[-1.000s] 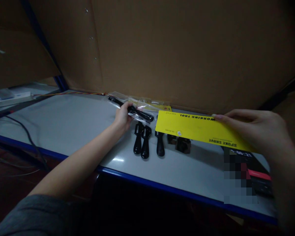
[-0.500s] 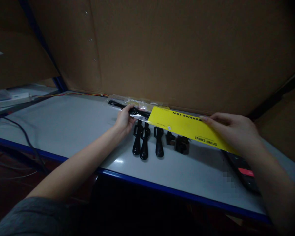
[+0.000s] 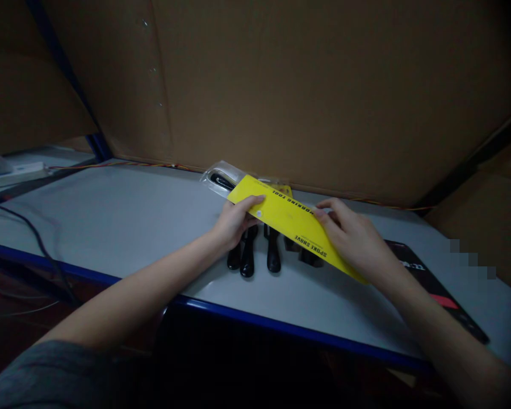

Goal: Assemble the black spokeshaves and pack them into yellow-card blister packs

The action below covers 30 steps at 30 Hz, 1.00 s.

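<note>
Work in hand above the desk [image 3: 153, 218], slanting between its rear and front edges. A yellow card [image 3: 287, 218], with its lettering inverted, is held in both grips: its left end is pinched by the left hand [image 3: 234, 224], thumb uppermost, and its right part is clasped by the right hand [image 3: 344, 227]. A clear bag [image 3: 238, 169], in which a black tool [image 3: 221, 181] is seen, is overlapped by the card and projects toward the rear edge. Whether the bag is also gripped from below by the left hand cannot be told.

The stage is judged to be partway: tool and bag have been brought together, and card and bag are overlapped, but no insertion of the card can be confirmed. Still lying loose and unbagged, between the card and the front edge, are black handled pieces [image 3: 247, 258] and dark blocks [image 3: 310, 259], partly hidden. Near the rear edge, another yellow piece [image 3: 285, 190] is partly covered; whether it belongs to a finished pack cannot be determined
</note>
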Available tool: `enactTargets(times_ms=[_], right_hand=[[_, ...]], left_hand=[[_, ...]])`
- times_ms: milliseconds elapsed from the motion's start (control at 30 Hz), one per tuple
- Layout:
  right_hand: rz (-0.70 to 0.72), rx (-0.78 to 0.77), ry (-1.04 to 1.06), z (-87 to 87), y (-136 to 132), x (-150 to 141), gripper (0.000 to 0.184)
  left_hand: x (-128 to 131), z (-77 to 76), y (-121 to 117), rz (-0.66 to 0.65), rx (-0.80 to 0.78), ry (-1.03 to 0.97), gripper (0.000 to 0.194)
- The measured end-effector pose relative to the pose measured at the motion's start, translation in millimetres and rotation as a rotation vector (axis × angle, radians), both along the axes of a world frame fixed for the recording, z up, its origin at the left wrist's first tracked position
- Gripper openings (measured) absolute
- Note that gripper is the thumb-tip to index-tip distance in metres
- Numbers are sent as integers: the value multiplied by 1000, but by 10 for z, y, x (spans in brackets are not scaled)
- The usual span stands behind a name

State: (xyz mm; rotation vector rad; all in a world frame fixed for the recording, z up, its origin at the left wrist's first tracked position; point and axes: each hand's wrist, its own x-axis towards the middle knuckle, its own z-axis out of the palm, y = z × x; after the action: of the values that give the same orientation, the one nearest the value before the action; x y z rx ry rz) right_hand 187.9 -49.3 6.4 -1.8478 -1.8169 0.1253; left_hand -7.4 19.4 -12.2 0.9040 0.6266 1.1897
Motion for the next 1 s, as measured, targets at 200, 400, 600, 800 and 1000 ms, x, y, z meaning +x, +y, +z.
enactTargets(times_ms=[200, 400, 600, 800, 1000], right_hand=[[255, -415, 557, 160, -27, 209, 44], [358, -618, 781, 105, 4, 351, 30], [301, -527, 840, -20, 19, 32, 33], [188, -385, 769, -52, 26, -71, 37], [227, -272, 859, 40, 14, 51, 42]], left_hand=[[-99, 73, 102, 131, -19, -78, 17], [-211, 112, 185, 202, -85, -135, 20], [-125, 63, 60, 8, -7, 48, 33], [-108, 35, 68, 9, -7, 59, 34], [-316, 280, 185, 109, 66, 259, 41]])
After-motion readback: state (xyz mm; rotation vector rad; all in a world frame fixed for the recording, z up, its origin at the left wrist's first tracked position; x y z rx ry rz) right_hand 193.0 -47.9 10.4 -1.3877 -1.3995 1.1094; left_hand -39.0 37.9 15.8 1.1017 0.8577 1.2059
